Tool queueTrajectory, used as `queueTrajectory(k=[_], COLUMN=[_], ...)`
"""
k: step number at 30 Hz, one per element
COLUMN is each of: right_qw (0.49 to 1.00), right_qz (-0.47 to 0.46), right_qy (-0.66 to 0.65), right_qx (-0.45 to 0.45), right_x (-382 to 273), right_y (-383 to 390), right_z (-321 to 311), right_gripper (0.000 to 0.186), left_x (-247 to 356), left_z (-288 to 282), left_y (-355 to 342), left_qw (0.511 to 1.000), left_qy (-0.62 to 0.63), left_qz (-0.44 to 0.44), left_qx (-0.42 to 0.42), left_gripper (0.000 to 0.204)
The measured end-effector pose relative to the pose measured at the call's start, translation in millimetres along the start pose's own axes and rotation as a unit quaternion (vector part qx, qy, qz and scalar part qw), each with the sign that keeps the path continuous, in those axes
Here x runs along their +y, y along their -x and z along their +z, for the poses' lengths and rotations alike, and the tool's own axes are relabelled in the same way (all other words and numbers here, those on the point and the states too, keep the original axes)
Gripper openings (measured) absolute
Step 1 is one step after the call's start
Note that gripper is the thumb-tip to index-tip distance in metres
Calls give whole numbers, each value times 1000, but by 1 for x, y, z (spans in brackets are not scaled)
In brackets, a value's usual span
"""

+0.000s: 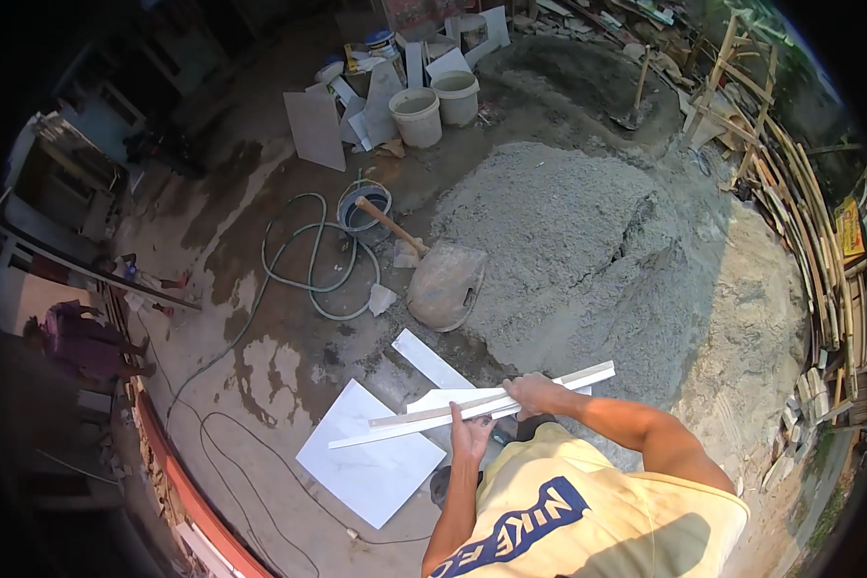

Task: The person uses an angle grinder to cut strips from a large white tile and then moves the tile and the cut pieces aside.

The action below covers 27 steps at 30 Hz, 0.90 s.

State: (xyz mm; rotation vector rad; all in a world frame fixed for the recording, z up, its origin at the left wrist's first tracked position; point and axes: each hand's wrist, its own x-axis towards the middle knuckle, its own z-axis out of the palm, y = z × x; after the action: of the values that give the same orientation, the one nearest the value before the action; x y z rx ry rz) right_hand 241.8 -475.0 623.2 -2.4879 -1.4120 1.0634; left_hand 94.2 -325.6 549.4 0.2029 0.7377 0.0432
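Observation:
My left hand (471, 433) is closed around narrow white tile strips (588, 376), gripping them from below near their middle. Farther right along the same strips, my right hand (538, 394) has its fingers wrapped over them. The strips slant up to the right, with their cut grey edges partly showing. Below them on the ground lies a large square white tile (368, 458). A narrow white tile piece (432, 359) rests just beyond. Another white piece is partly hidden behind the strips and my hands.
Ahead, a shovel (448, 286) lies against a wide grey mortar heap (578, 241). A coiled hose (308, 279) and a water bucket (364, 207) sit to its left. Pale buckets (416, 118) stand farther back. Bamboo poles (824, 250) line the right. People (87, 342) are at the left.

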Motion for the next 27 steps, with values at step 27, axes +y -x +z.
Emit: queueTrajectory(k=[27], right_qw=[987], right_qz=[41], right_qy=[56], right_qx=[-147], right_x=[228], right_y=[-124], right_z=[35], right_gripper=[69], left_x=[-378], left_z=[-226], left_y=[235], left_qw=[521], left_qy=[91], left_qz=[115], left_qx=[841], left_gripper=[44])
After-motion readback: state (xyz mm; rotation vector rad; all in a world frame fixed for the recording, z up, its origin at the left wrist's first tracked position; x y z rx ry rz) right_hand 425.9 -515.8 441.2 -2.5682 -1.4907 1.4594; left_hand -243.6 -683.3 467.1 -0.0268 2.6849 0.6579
